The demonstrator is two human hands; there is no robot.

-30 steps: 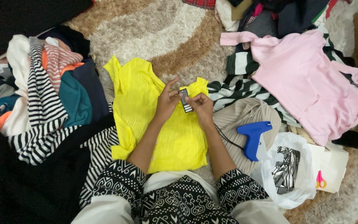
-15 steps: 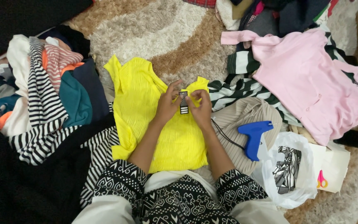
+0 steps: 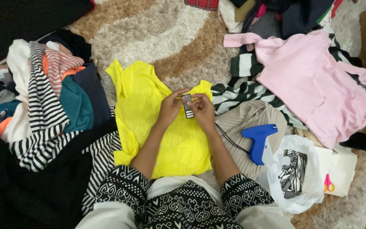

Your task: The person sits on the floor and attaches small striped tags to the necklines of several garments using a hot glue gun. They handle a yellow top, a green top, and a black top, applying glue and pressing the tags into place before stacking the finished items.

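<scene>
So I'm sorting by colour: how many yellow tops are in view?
1. The yellow top lies spread on the rug under both hands, between the clothes piles. More may be buried in those piles.

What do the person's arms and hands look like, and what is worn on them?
Both forearms are bare from the elbows down. The sleeves end near the elbows; they are black with a white geometric pattern. The left hand and right hand wear no gloves. No rings, watch or bracelets can be seen.
</scene>
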